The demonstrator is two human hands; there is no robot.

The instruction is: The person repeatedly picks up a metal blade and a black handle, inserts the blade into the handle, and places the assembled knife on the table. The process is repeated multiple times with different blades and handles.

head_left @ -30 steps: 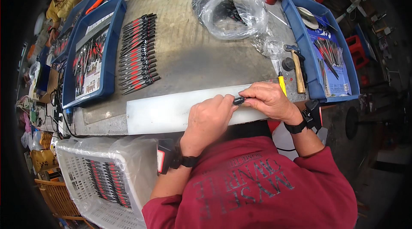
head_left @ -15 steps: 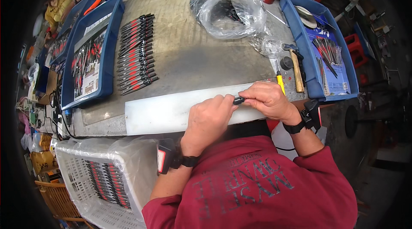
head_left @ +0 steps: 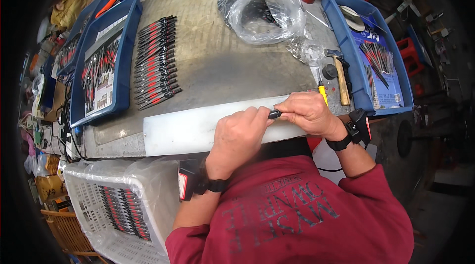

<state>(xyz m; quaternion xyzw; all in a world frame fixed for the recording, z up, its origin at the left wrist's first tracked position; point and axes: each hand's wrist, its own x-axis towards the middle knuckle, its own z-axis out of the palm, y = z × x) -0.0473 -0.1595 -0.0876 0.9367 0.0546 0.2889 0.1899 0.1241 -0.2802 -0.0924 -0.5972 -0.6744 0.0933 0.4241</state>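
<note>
Both of my hands meet over a white board (head_left: 185, 128) at the near edge of the bench. My left hand (head_left: 241, 135) is closed on one end of a small black cylindrical part (head_left: 274, 114). The fingertips of my right hand (head_left: 309, 114) pinch the other end. Most of the part is hidden inside my fingers, so its full shape cannot be made out. A row of slim black-and-red pen-like tools (head_left: 156, 63) lies side by side on the bench, beyond the board to the left.
A blue tray (head_left: 129, 46) of similar tools stands left; another blue tray (head_left: 405, 83) with dark rods stands right. Near it lie a hammer (head_left: 341, 80) and a yellow-handled tool (head_left: 323, 94). A plastic bag (head_left: 292, 28) of dark parts sits behind. A white crate (head_left: 141, 182) is lower left.
My hands stay in nearly the same place, with only a slight shift of the fingers around the black part. At the far left, the person in yellow has leaned or turned.
</note>
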